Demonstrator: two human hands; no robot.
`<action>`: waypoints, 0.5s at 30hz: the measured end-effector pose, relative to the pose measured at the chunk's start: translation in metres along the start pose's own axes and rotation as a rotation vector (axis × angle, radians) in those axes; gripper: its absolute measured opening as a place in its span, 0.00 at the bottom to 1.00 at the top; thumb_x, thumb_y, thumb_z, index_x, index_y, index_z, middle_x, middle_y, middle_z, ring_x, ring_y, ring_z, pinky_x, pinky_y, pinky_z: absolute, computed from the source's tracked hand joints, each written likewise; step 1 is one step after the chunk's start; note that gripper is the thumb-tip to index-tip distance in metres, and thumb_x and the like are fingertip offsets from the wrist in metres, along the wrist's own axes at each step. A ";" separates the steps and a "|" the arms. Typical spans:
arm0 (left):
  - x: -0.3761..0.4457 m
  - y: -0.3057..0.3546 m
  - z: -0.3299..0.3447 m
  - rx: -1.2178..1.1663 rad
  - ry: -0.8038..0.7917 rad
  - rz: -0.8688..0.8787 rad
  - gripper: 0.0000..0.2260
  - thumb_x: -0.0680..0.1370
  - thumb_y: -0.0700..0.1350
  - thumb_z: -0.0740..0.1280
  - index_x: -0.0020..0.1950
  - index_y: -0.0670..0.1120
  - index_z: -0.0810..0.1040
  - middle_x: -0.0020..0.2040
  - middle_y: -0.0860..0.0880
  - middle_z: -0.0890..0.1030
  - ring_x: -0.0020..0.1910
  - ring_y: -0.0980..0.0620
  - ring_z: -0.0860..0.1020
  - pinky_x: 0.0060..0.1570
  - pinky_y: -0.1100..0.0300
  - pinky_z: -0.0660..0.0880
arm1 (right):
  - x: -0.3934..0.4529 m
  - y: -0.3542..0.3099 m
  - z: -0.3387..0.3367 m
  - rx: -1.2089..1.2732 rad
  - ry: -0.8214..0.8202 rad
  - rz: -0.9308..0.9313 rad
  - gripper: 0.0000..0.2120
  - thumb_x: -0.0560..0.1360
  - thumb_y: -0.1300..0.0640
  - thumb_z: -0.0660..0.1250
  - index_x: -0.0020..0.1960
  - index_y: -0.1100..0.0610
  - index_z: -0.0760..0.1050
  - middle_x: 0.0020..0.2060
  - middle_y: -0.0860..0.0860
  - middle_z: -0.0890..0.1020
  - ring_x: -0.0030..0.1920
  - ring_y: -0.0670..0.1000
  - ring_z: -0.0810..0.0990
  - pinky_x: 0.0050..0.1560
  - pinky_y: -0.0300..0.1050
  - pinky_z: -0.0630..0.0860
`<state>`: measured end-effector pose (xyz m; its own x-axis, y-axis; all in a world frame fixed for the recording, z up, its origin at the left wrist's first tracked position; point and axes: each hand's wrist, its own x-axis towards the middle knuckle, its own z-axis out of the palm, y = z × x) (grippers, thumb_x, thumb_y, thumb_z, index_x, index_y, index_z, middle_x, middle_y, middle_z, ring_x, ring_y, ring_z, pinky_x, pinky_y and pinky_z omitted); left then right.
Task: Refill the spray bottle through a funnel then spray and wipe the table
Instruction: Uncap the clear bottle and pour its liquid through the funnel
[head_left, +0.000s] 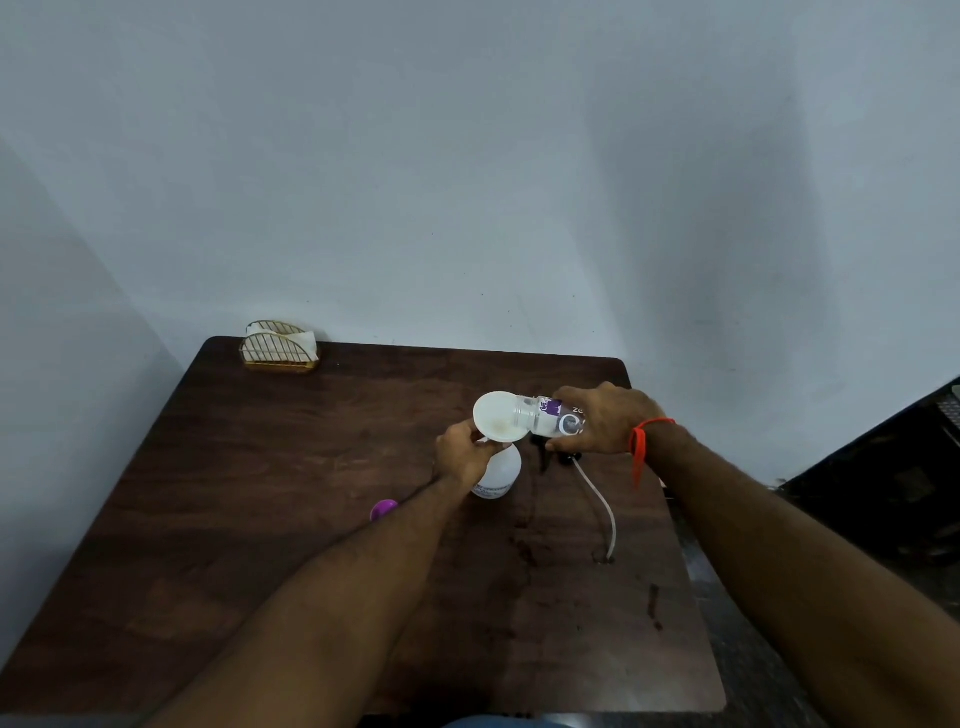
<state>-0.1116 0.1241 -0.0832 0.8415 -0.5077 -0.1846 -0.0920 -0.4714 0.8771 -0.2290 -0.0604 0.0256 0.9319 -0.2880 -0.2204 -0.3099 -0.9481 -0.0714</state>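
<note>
While the left hand (465, 457) is pinching the rim of a white plastic funnel (500, 418) seated in a white spray bottle (497, 475) near the middle of the dark wooden counter (260, 493), the right hand (605, 418) is gripping a clear purple-labelled water bottle (550, 415), tilting its mouth over the funnel. A purple cap (383, 509) is lying beside the left forearm.

White spray bottle (497, 475) upright mid-table, head off. White funnel (497, 418) seated in its neck. Clear refill bottle (551, 415), purple label, tipped sideways, mouth over funnel rim. Sprayer head with dip tube (597, 499) flat toward right edge. Purple cap (383, 510) left of spray bottle.
</note>
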 end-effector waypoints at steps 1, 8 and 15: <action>0.000 0.000 0.000 0.000 0.001 0.001 0.21 0.69 0.49 0.78 0.59 0.46 0.82 0.55 0.46 0.84 0.56 0.49 0.81 0.50 0.63 0.74 | 0.001 0.000 0.001 0.000 -0.001 -0.002 0.37 0.64 0.24 0.64 0.67 0.42 0.68 0.52 0.49 0.84 0.48 0.52 0.83 0.50 0.52 0.81; 0.000 0.000 0.001 0.002 0.013 -0.006 0.22 0.68 0.49 0.79 0.60 0.44 0.82 0.56 0.45 0.84 0.57 0.48 0.81 0.52 0.60 0.76 | -0.002 0.000 0.003 0.067 0.012 0.024 0.34 0.67 0.28 0.67 0.67 0.43 0.69 0.52 0.47 0.83 0.50 0.53 0.82 0.52 0.51 0.79; 0.000 0.001 0.001 -0.006 0.013 0.001 0.22 0.68 0.49 0.78 0.60 0.44 0.82 0.56 0.44 0.84 0.57 0.47 0.80 0.51 0.62 0.74 | -0.003 0.003 0.019 0.393 0.073 0.071 0.32 0.60 0.22 0.68 0.57 0.37 0.70 0.44 0.40 0.83 0.46 0.44 0.82 0.51 0.51 0.81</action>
<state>-0.1120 0.1234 -0.0827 0.8483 -0.4987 -0.1777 -0.0899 -0.4664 0.8800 -0.2360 -0.0600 0.0078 0.9120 -0.3734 -0.1699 -0.4096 -0.8057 -0.4279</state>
